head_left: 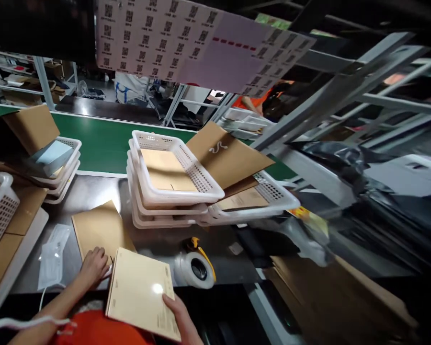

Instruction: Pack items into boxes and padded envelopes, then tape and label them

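A flat cream box (140,291) lies tilted at the near edge of the steel worktable (93,191). My right hand (177,311) grips its lower right edge, thumb on top. My left hand (93,266) is curled at the box's upper left corner, fingers resting on a brown cardboard sheet (99,227) that lies beneath it. A roll of clear tape in a yellow dispenser (198,267) sits just right of the box.
A stack of white baskets (165,191) with cardboard inside stands mid-table, another basket (269,199) beside it, more baskets (62,163) at left. A plastic sleeve (52,258) lies at left. A green conveyor (100,141) runs behind. A QR-code sheet (187,38) hangs overhead. Flat cartons (326,297) lie at right.
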`<action>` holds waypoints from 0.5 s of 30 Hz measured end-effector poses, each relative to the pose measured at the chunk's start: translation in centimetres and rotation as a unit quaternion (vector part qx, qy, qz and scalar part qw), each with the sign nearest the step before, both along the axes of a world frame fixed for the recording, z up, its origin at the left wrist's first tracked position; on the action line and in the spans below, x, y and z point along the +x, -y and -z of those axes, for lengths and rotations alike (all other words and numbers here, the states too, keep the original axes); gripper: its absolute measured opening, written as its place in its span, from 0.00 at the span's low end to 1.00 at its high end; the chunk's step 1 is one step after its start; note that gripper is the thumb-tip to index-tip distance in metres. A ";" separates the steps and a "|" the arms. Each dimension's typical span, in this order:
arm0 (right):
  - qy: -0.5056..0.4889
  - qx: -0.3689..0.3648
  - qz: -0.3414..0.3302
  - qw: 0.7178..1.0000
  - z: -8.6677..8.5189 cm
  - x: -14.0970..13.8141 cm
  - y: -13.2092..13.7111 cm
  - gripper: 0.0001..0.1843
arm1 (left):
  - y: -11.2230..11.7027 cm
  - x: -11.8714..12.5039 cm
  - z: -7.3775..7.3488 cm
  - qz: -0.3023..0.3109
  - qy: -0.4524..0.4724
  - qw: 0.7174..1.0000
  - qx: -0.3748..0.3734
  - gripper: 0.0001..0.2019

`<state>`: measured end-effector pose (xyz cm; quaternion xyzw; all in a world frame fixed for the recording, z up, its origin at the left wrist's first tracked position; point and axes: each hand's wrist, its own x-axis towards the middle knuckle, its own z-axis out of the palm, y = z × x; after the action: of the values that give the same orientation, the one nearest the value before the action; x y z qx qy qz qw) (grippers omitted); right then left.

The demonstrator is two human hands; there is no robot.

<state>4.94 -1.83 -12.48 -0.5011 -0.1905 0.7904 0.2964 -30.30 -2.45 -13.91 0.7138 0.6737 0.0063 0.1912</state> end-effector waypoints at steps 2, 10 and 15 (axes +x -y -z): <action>0.010 -0.016 0.004 1.000 0.9 -0.2 0.9 0.33 | -0.6 0.6 0.6 0.007 -0.001 1.000 -0.004 0.11; 0.002 -0.001 0.002 1.000 1.3 1.8 1.3 0.32 | -1.5 1.2 0.2 0.028 0.021 0.999 -0.016 0.12; -0.013 0.111 -0.073 0.991 -2.3 0.8 -3.2 0.39 | -4.4 3.5 -5.2 -0.048 0.185 0.979 0.067 0.31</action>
<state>5.79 1.34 -10.20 -0.4397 -0.3091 0.7905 0.2937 -26.77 1.90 -8.75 0.6785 0.6581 0.1927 0.2634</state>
